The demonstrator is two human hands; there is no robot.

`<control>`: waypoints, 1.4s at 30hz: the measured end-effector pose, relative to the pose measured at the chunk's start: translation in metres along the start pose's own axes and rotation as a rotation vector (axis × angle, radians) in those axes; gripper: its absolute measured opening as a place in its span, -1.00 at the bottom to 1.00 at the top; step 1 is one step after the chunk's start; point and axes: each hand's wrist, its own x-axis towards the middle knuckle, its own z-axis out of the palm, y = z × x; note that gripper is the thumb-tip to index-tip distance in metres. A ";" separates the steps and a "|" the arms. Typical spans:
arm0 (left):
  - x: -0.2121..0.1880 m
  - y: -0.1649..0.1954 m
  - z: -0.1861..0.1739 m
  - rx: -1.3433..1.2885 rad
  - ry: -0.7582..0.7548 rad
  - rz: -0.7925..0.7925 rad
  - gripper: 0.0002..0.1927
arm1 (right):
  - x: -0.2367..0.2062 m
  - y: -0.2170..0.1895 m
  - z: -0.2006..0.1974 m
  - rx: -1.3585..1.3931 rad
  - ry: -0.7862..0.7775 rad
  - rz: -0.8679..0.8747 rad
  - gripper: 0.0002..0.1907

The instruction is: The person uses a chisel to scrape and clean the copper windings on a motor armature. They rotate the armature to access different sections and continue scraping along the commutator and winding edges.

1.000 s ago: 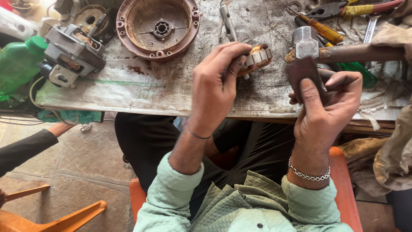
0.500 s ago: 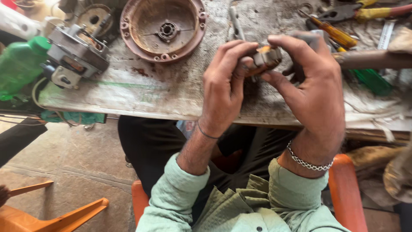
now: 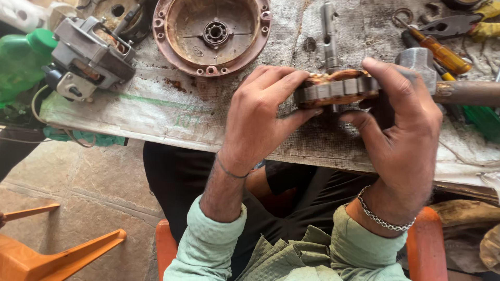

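Both hands on rotor core, above desk.
My right hand (image 3: 403, 130) has come off the hammer (image 3: 419, 65); with left hand (image 3: 260, 117) it now grips the rotor core (image 3: 336, 89), hammer lying at 2 o'clock on desk (image 3: 156, 104).

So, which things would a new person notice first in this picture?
First, the two hands at the centre: the left hand and right hand hold a small motor core between them, above the worn bench. Behind, at the top, lies a round rusty housing, with a green bottle far left.
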 end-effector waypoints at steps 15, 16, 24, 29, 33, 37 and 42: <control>-0.005 0.047 -0.014 0.012 -0.029 0.100 -0.48 | -0.005 -0.023 -0.018 -0.120 -0.016 -0.002 -0.55; -0.004 0.047 -0.013 -0.025 -0.032 0.090 -0.47 | -0.007 -0.023 -0.020 -0.148 -0.023 -0.019 -0.56; -0.002 0.018 0.000 0.076 -0.169 0.062 -0.25 | -0.025 0.013 -0.029 -0.274 -0.012 -0.031 -0.70; -0.003 0.021 0.018 -0.028 -0.075 0.105 -0.53 | -0.031 0.023 -0.028 -0.281 0.039 0.009 -0.69; -0.005 0.025 0.009 -0.035 0.019 0.151 -0.54 | -0.030 0.023 -0.025 -0.282 0.043 0.045 -0.66; -0.005 0.024 -0.002 -0.043 0.000 0.183 -0.50 | -0.022 0.017 -0.023 -0.277 0.005 -0.007 -0.70; -0.002 0.027 -0.001 -0.114 -0.017 0.173 -0.45 | -0.017 -0.004 -0.027 -0.279 -0.030 -0.017 -0.56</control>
